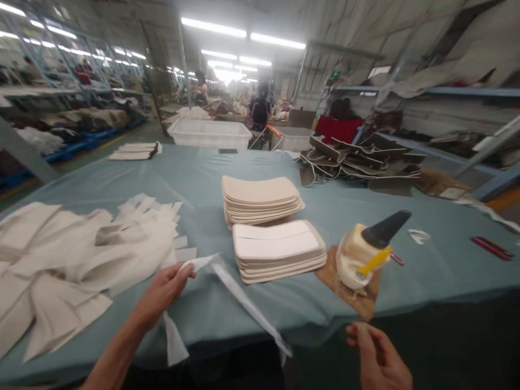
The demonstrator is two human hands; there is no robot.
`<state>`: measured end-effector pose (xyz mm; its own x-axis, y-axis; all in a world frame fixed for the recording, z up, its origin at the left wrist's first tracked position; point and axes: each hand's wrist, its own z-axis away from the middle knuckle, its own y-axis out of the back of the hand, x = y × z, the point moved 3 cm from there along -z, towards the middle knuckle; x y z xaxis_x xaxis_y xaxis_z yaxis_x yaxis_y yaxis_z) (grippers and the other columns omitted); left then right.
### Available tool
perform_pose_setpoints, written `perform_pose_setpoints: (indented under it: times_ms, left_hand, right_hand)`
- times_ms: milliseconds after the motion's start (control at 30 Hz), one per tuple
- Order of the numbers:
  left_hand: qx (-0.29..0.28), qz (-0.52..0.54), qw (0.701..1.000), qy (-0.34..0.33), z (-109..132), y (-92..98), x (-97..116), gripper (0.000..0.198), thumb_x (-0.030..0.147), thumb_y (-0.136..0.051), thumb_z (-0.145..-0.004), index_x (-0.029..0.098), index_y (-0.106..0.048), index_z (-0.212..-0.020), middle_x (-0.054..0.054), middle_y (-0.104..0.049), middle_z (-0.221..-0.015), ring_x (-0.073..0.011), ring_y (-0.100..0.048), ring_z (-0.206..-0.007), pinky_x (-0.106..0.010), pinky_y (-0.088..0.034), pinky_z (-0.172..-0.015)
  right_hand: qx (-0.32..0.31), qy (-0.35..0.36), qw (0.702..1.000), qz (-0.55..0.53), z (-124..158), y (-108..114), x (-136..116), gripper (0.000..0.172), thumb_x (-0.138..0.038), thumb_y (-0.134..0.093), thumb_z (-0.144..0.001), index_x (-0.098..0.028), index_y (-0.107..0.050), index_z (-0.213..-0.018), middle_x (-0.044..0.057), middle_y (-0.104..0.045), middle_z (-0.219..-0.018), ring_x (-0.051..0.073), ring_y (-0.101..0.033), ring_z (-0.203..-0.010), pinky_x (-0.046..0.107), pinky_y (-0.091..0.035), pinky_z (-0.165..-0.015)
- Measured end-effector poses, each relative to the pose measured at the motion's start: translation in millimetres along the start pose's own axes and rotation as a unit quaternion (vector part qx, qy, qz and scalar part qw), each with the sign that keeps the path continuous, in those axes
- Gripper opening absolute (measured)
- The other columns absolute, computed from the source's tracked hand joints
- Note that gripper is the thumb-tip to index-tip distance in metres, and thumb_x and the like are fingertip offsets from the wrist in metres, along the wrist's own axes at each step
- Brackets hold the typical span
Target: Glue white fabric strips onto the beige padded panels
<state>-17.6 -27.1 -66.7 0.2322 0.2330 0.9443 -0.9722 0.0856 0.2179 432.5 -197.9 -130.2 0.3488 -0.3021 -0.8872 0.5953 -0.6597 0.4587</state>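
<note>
- Left hand [170, 287]: bare, slim-fingered, its edges a little blurred from where I stand.
- Left forearm [119, 349]: bare along all I can see of it, narrow at the wrist and smooth in outline.
- Right hand [381, 355]: bare as well, with slender fingers; the nails are too blurred to make out.
- Black area [244, 368] low between the arms: too dim to tell whether it is clothing.

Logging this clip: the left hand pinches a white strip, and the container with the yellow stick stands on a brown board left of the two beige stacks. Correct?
Not quite: the head view shows the container with the yellow stick standing on a brown board to the right of the two beige stacks, not left. The left hand does pinch a white strip.
</note>
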Motion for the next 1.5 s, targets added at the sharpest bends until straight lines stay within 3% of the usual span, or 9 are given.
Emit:
perform_pose_setpoints:
  times_ms: [167,267,333,433,533,733,933,1267,1500]
  left_hand:
    - [-0.092,0.023,0.995,-0.01,4,1.8,20,0.061,0.079,-0.066,-0.076,0.018,-0.066,-0.081,0.009,-0.025,-0.052,-0.0078,-0.018,-0.047,-0.022,-0.011,-0.044]
    - [-0.115,0.059,0.991,-0.031,15,12.4,24,0.053,0.07,-0.069,-0.081,0.017,-0.067,-0.081,0.008,-0.026,-0.052,-0.0072,-0.018,-0.046,-0.021,-0.01,-0.043]
    - [-0.125,0.106,0.986,-0.039,22,21.3,24,0.049,0.065,-0.069,-0.084,0.016,-0.067,-0.081,0.009,-0.026,-0.051,-0.0066,-0.017,-0.046,-0.021,-0.009,-0.043]
    - [-0.129,0.156,0.978,-0.042,27,36.5,19,0.044,0.06,-0.072,-0.085,0.016,-0.067,-0.079,0.009,-0.026,-0.05,-0.0058,-0.015,-0.045,-0.021,-0.008,-0.043]
    - [-0.129,0.17,0.977,-0.026,28,50.7,7,0.04,0.053,-0.075,-0.084,0.016,-0.065,-0.073,0.009,-0.027,-0.051,-0.005,-0.014,-0.045,-0.021,-0.007,-0.043]
    - [-0.117,0.206,0.971,-0.027,31,59.0,-18,0.055,0.061,-0.074,-0.083,0.017,-0.054,-0.059,0.007,-0.03,-0.049,-0.0058,-0.024,-0.045,-0.019,-0.021,-0.043]
    - [-0.077,0.293,0.953,-0.031,19,73.2,-23,0.052,0.058,-0.073,-0.086,0.019,-0.048,-0.063,0.01,-0.027,-0.051,-0.0055,-0.025,-0.041,-0.018,-0.025,-0.038]
    - [0.096,0.487,0.857,-0.138,-57,98.1,30,0.031,0.028,-0.054,-0.099,0.022,-0.038,-0.073,0.012,-0.016,-0.054,-0.0068,-0.012,-0.04,-0.018,-0.016,-0.035]
    - [0.153,0.385,0.9,-0.134,-109,130.4,81,0.031,0.037,-0.06,-0.101,0.017,-0.051,-0.079,0.011,-0.031,-0.059,-0.0035,-0.02,-0.043,-0.018,-0.019,-0.038]
  right_hand:
    - [-0.264,0.176,0.942,-0.114,58,-112,-141,0.038,-0.05,-0.07,-0.089,-0.023,-0.07,-0.117,0.012,-0.077,-0.116,0.03,-0.073,-0.101,0.045,-0.058,-0.095]
    - [-0.325,0.294,0.894,-0.097,69,-168,-208,0.073,-0.039,-0.086,-0.075,-0.024,-0.057,-0.141,0.013,-0.064,-0.142,0.032,-0.059,-0.13,0.049,-0.045,-0.115]
    - [-0.41,0.277,0.867,-0.06,77,-201,-229,0.08,-0.039,-0.087,-0.072,-0.023,-0.053,-0.143,0.01,-0.069,-0.127,0.028,-0.065,-0.113,0.044,-0.051,-0.103]
    - [-0.636,0.145,0.756,-0.049,95,-230,-230,0.043,-0.052,-0.073,-0.083,-0.018,-0.066,-0.109,-0.003,-0.059,-0.071,0.012,-0.051,-0.058,0.025,-0.046,-0.056]
    - [-0.715,0.013,0.683,-0.147,97,-223,-228,0.05,-0.069,-0.067,-0.084,-0.02,-0.056,-0.084,-0.013,-0.029,-0.056,0.005,-0.017,-0.046,0.02,-0.014,-0.042]
    - [-0.618,0.059,0.771,-0.141,63,-183,-239,0.059,-0.078,-0.063,-0.084,-0.021,-0.051,-0.079,-0.012,-0.027,-0.056,0.005,-0.016,-0.047,0.022,-0.01,-0.044]
    - [-0.622,0.049,0.777,-0.08,46,-175,-231,0.063,-0.083,-0.06,-0.082,-0.02,-0.052,-0.079,-0.011,-0.028,-0.058,0.006,-0.016,-0.049,0.023,-0.011,-0.045]
    - [-0.61,0.154,0.777,-0.003,29,-139,-266,0.067,-0.083,-0.054,-0.087,-0.018,-0.068,-0.08,-0.007,-0.035,-0.056,0.009,-0.027,-0.052,0.024,-0.017,-0.046]
    - [-0.543,0.158,0.824,0.006,-28,-108,-304,0.058,-0.078,-0.064,-0.083,-0.02,-0.065,-0.075,-0.007,-0.036,-0.056,0.008,-0.025,-0.05,0.022,-0.016,-0.044]
